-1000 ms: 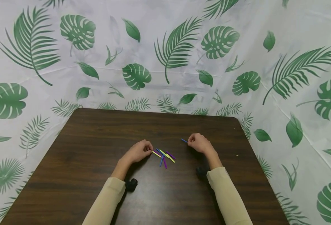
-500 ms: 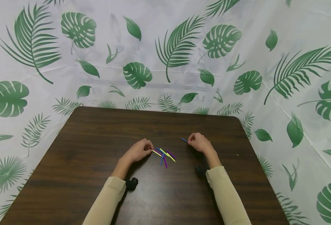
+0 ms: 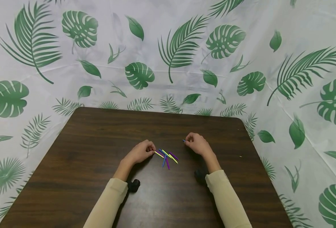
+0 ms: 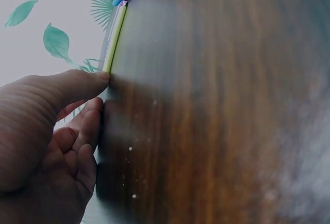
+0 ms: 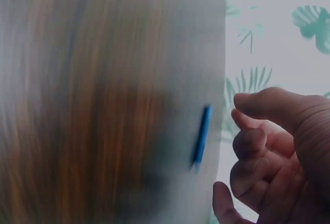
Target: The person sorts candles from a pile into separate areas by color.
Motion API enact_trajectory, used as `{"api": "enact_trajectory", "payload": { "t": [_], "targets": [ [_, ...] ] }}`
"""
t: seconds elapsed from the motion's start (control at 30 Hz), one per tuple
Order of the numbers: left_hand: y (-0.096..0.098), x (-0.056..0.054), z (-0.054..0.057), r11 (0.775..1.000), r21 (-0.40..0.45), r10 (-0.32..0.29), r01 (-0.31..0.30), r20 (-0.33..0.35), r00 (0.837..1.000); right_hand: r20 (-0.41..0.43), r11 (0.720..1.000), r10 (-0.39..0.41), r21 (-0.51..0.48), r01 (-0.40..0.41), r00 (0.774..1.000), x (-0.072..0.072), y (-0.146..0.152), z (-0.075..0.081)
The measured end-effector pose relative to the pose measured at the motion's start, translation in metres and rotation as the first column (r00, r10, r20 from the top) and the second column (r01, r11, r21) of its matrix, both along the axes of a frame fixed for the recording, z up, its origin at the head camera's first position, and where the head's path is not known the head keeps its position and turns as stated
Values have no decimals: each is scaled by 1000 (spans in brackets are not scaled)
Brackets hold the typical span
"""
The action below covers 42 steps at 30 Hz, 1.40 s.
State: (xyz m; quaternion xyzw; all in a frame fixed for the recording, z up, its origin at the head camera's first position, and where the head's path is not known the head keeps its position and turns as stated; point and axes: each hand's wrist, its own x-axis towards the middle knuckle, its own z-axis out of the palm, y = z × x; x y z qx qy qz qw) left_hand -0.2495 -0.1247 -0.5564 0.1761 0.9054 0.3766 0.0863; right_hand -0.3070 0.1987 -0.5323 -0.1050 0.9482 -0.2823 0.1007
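My left hand [image 3: 140, 152] pinches the near end of a thin yellow stick [image 4: 115, 38] between thumb and fingers; a purple stick runs close along it. The stick's other end reaches a small loose pile on the table. In that pile lie a blue stick [image 3: 164, 162], a purple stick [image 3: 168, 164] and a yellow stick [image 3: 174, 160], among others, some crossing. My right hand [image 3: 197, 144] holds nothing, its fingers loosely curled. A separate blue stick [image 5: 202, 136] lies on the table just off its fingertips, partly covered by the hand in the head view.
The dark wooden table [image 3: 108, 129] backs onto a white curtain [image 3: 105, 31] printed with green leaves. A tiny pale scrap [image 3: 240, 156] lies near the table's right side. Black wrist cameras, such as the left one [image 3: 133, 186], sit low beside the forearms.
My right hand has let go of the separate blue stick and shifted a little left and away over it. My left hand and the pile have stayed in place.
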Motion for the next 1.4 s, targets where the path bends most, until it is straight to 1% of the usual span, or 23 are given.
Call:
{"api": "enact_trajectory", "payload": {
  "t": [0.07,0.17,0.37,0.47,0.6,0.77,0.93,1.07,1.2,1.4],
  "targets": [
    [0,1,1,1000,-2,2,-2,-1,1000,-23,1000,17,-2,-17,1000,5,-11,1],
    [-1,1,0,1000,-8,1,-1,-4,1000,-45,998,67,-7,-67,997,16,-30,2],
    [0,-1,-3,1000,-2,1,-1,-8,1000,-28,981,195,-9,-195,980,41,-72,5],
    [0,-2,-3,1000,1,6,-6,-4,1000,-21,970,241,25,-240,970,50,-90,8],
    [0,-1,-3,1000,-7,15,-15,4,1000,-22,958,273,93,-270,962,55,-106,8],
    [0,0,-3,1000,-12,17,-16,9,1000,-15,955,260,154,-254,966,58,-115,4],
    [0,2,-1,1000,1,18,-18,13,1000,-10,953,249,181,-243,968,57,-119,-1],
    [-1,2,0,1000,8,16,-16,23,1000,-5,957,234,177,-229,972,57,-120,-4],
    [-2,2,1,1000,11,11,-11,25,1000,-8,967,200,165,-196,980,57,-120,-2],
    [-4,2,0,1000,18,8,-8,30,1000,9,976,176,130,-175,984,55,-120,-1]
  ]
}}
